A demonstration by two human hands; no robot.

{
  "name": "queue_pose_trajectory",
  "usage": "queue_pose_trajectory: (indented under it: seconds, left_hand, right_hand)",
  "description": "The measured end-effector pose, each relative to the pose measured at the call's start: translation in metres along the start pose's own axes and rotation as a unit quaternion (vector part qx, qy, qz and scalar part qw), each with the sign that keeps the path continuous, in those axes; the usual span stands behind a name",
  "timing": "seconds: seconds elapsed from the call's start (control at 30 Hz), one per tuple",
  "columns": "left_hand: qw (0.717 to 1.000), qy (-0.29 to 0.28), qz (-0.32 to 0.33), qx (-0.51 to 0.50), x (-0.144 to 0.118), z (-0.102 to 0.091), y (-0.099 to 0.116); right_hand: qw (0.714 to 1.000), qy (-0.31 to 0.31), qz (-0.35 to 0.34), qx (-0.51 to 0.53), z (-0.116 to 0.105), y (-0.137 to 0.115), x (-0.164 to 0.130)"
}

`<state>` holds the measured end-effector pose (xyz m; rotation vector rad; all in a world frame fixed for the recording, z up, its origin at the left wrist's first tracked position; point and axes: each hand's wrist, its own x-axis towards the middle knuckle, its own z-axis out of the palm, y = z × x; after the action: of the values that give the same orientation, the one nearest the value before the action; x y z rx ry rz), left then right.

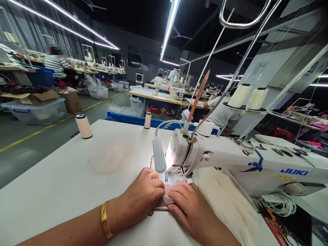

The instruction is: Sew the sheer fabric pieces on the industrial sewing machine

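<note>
A broad white worktop (pixel 64 177) fills the view, a white sewing machine (pixel 230 160) lying across its right side with cream fabric (pixel 225 201) heaped at the near right edge. Both hands are down flat now by the near edge: the left hand (pixel 140 198) and right hand (pixel 188 208) press a small pale fabric piece (pixel 167 196) just before the needle, fingers curled onto it. A pink thread cone (pixel 83 126) stands at the far left edge.
</note>
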<state>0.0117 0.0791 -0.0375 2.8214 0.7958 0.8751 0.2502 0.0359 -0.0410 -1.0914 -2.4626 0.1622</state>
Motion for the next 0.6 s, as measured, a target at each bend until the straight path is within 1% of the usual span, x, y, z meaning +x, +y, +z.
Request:
queue_pose_trajectory:
  seconds: [0.2, 0.37, 0.6]
  left_hand:
    - [0.999, -0.021, -0.010, 0.039, 0.006, -0.003, -0.003]
    - [0.997, -0.035, -0.021, 0.066, 0.011, -0.005, -0.005]
    - [0.997, -0.018, -0.034, 0.071, 0.012, -0.002, -0.009]
  right_hand:
    - [1.000, 0.017, -0.001, -0.004, 0.003, 0.002, 0.003]
    - [1.000, 0.016, 0.018, -0.009, 0.003, 0.003, 0.008]
    - [0.999, 0.015, 0.038, -0.033, 0.004, 0.005, 0.011]
